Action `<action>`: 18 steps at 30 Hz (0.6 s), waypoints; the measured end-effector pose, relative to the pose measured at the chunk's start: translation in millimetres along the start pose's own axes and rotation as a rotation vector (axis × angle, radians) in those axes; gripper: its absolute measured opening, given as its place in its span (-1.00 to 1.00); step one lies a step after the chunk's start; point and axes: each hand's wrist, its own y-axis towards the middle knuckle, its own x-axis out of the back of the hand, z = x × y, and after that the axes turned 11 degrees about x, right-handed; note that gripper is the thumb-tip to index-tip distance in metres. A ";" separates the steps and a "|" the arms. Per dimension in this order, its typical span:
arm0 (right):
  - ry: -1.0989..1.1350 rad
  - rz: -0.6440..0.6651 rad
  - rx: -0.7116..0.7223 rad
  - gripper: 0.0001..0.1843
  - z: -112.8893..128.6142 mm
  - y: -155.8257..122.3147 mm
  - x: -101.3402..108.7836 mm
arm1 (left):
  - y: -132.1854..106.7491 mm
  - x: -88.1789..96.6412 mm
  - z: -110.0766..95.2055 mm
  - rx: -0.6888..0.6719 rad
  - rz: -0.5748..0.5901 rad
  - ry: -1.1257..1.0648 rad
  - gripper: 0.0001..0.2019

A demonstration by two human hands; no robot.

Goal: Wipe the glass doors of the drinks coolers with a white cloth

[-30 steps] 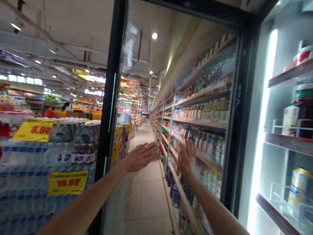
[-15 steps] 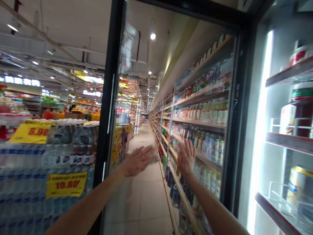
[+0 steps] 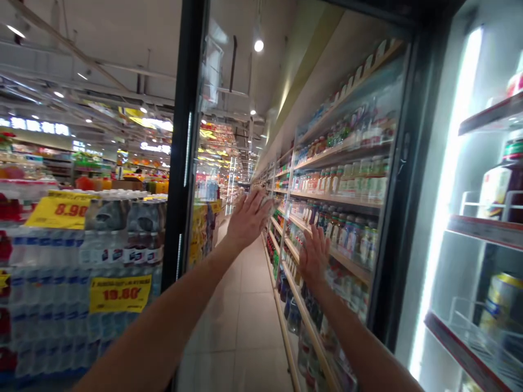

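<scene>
One glass door stands at centre, its long axis running from 12 to 6 o'clock. Before it are two hands, fingers spread: the left hand toward 1 o'clock, the right hand toward 12.

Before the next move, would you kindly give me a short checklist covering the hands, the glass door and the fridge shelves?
1. Left hand free: ok; it is open, with nothing seen in it.
2. Right hand free: ok; it is open too, with nothing seen in it.
3. Glass door open: ok; it stands open beside the lit fridge shelves.
4. Both hands touching the glass door: cannot tell; they are raised in front of it, but contact does not show clearly.
5. Can on the lower shelf upright: ok.
6. Bottle on the shelf above upright: ok.
</scene>
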 end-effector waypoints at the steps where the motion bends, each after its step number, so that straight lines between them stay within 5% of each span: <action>1: 0.003 0.007 -0.009 -0.41 -0.1 -0.3 0.1 | 2.9 -2.7 -6.5 0.013 -0.012 -0.004 -0.57; 5: 0.017 0.028 -0.018 -0.40 -1.5 -1.7 1.9 | -8.8 -12.8 -33.7 -0.415 0.077 -0.092 -0.61; 7: 0.026 0.029 -0.015 -0.40 -1.9 -1.9 2.9 | -7.4 -11.3 -27.6 -0.443 0.101 -0.099 -0.60; 12: 0.030 0.003 -0.009 -0.37 -0.4 -0.6 2.1 | 28.6 4.8 33.1 0.224 -0.104 -0.035 -0.51; 14: 0.015 0.005 -0.019 -0.37 0.1 -0.6 1.3 | 29.7 4.8 38.0 0.360 -0.174 -0.040 -0.49; 16: 0.011 0.017 -0.023 -0.38 -0.2 -1.5 1.0 | 16.5 -0.4 22.4 0.190 -0.130 -0.061 -0.49; 18: 0.019 0.037 -0.021 -0.38 -1.4 -2.9 1.2 | -1.2 -7.4 -1.3 -0.180 -0.015 -0.090 -0.53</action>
